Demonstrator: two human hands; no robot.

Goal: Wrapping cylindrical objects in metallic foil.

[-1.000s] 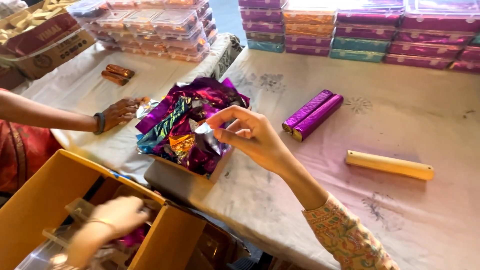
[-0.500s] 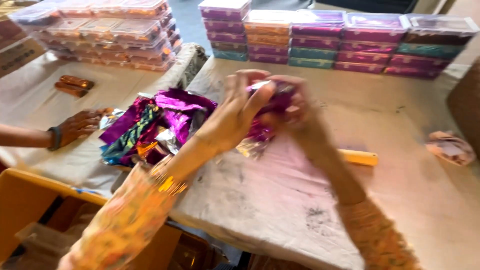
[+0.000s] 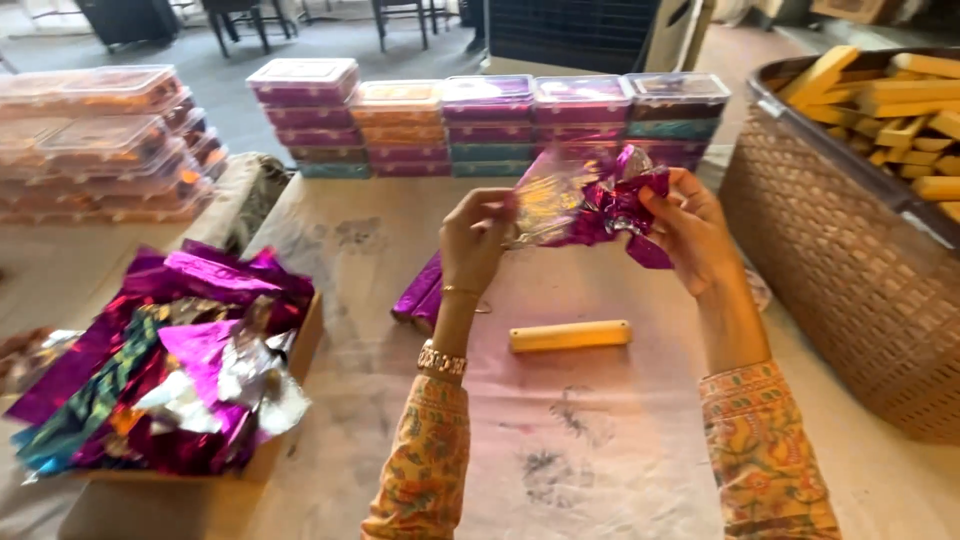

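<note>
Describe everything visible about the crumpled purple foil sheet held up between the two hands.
The crumpled purple foil sheet is thin, shiny metallic wrapping, magenta-purple on one face and pale silver-gold where it turns toward the camera. It is wrinkled and partly bunched, not flat. It is held in the air above the cloth-covered table, stretched between both hands: the left hand pinches its pale left edge, and the right hand grips the bunched purple end. Nothing else touches it.
</note>
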